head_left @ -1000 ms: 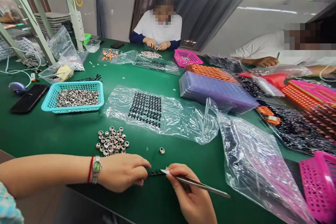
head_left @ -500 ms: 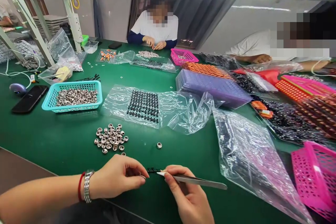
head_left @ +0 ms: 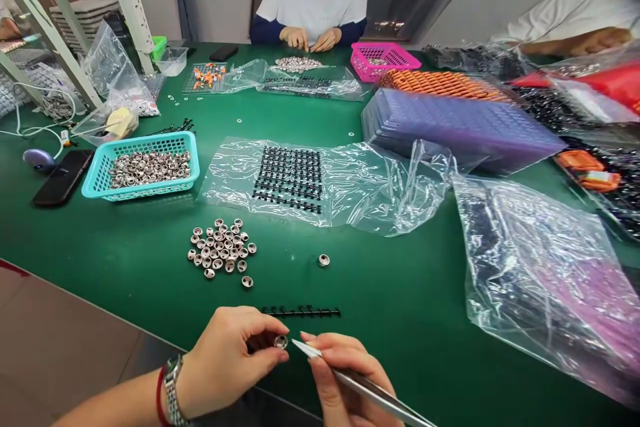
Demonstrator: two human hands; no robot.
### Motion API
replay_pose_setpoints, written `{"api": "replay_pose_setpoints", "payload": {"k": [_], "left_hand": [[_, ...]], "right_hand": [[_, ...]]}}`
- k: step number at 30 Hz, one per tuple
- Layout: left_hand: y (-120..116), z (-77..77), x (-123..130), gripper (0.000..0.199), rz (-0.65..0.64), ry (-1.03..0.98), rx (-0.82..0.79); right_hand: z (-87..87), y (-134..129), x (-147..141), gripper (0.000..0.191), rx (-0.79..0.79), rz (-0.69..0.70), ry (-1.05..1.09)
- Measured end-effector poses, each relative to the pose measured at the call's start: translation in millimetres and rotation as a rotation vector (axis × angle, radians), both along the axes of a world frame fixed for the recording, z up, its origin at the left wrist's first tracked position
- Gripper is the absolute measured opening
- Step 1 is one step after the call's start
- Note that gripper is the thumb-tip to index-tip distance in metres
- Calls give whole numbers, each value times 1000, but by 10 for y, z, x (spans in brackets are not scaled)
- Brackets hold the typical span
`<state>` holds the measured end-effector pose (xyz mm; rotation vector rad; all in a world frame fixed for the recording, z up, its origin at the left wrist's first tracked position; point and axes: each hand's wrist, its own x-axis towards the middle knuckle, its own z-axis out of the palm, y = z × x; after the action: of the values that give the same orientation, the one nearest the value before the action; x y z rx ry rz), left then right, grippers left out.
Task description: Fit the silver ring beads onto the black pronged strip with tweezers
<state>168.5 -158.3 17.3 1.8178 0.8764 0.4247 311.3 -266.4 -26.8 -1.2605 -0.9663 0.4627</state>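
Between left hand (head_left: 227,360) fingers: small round metal ring (head_left: 281,341); right hand (head_left: 345,383) grips slim steel tweezers (head_left: 360,387).

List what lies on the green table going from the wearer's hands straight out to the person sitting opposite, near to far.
Left hand holding a metal ring, black part strip, loose single ring, clear bag with black strips, far bag of black strips, pile of metal rings, co-worker's hands.

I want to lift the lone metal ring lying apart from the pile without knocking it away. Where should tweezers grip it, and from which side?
Probably from straight above: the lone ring lies flat on the green table with its hole upward. Put one tweezer tip into the hole, one outside, and pinch the wall. It stands clear of the ring pile, leaving room all round.
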Motion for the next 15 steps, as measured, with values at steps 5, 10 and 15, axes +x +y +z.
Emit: {"api": "replay_pose_setpoints", "payload": {"k": [5,10,15], "left_hand": [[-26,-3,4,20,24,-30,-2],[-50,30,29,12,30,-53,-79],[-57,53,36,10,23,-82,-126]], "right_hand": [[-41,2,-8,22,63,-3,-86],[-29,0,-14,20,18,40,-63],[-4,-15,0,18,-11,58,-46]]}}
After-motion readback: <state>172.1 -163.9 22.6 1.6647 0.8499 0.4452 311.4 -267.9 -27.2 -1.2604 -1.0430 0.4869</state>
